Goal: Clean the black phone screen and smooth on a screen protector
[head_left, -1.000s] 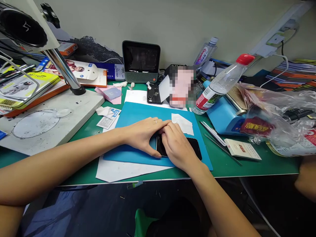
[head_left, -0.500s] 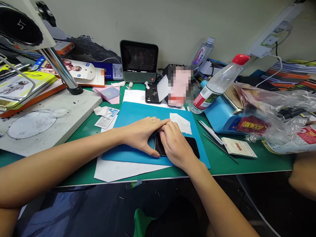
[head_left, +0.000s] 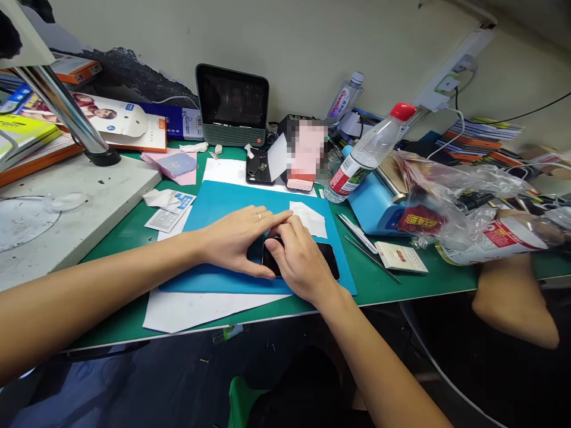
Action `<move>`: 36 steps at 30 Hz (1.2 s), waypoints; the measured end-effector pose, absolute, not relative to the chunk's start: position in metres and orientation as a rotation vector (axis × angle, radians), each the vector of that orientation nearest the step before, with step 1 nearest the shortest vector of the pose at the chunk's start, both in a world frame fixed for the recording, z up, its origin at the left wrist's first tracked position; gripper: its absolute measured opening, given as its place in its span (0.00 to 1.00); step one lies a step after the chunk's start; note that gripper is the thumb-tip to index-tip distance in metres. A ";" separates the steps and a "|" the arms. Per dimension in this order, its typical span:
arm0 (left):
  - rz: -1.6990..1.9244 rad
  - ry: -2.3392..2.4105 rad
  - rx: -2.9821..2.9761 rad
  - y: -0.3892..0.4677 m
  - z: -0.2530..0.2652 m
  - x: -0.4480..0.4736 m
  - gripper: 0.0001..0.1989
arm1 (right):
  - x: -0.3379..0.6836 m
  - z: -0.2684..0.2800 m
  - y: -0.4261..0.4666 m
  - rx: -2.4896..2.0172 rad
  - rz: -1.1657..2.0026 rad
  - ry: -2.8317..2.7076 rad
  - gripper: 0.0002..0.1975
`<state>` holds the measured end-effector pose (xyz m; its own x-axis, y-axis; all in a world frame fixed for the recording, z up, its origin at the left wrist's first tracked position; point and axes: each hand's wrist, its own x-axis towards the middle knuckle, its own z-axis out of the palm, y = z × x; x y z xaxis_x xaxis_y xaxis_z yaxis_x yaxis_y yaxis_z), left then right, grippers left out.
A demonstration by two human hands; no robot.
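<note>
A dark smartphone [head_left: 329, 259] lies flat, screen up, on a blue mat [head_left: 200, 276]. My left hand [head_left: 238, 238] rests at the phone's left end, its thumb by the near corner and its fingers stretched toward the far edge. Over the phone's left half lies my right hand [head_left: 298, 255], with its fingers curled together. Its fingertips meet the left fingers near the far edge; whatever they pinch, if anything, is hidden. Just beyond the hands is a piece of white paper [head_left: 309, 219] on the mat.
Tweezers [head_left: 372, 258] and a small white box [head_left: 401, 257] lie right of the mat. A red-capped bottle [head_left: 368, 156] leans on a blue device [head_left: 370, 211]. A screen [head_left: 232, 98] stands behind. At left is a white stand base [head_left: 120, 190]; another person's arm [head_left: 513, 303] is at right.
The view has swung to the right, so the bench items sit further left in the picture. Both hands keep nearly the same pose on the phone.
</note>
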<state>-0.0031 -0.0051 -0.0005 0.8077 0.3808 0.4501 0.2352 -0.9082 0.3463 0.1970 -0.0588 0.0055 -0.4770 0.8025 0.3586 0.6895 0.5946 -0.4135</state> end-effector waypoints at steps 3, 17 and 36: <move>0.792 0.451 2.712 -0.005 -0.003 -0.004 0.52 | 0.198 0.008 -0.062 -1.171 0.330 -2.287 0.13; 0.921 0.509 2.604 -0.006 -0.005 -0.006 0.48 | 0.232 0.078 -0.039 -0.938 0.797 -2.722 0.33; 1.314 0.968 2.522 -0.005 0.000 -0.002 0.37 | 0.237 0.077 -0.008 -0.871 0.791 -1.864 0.35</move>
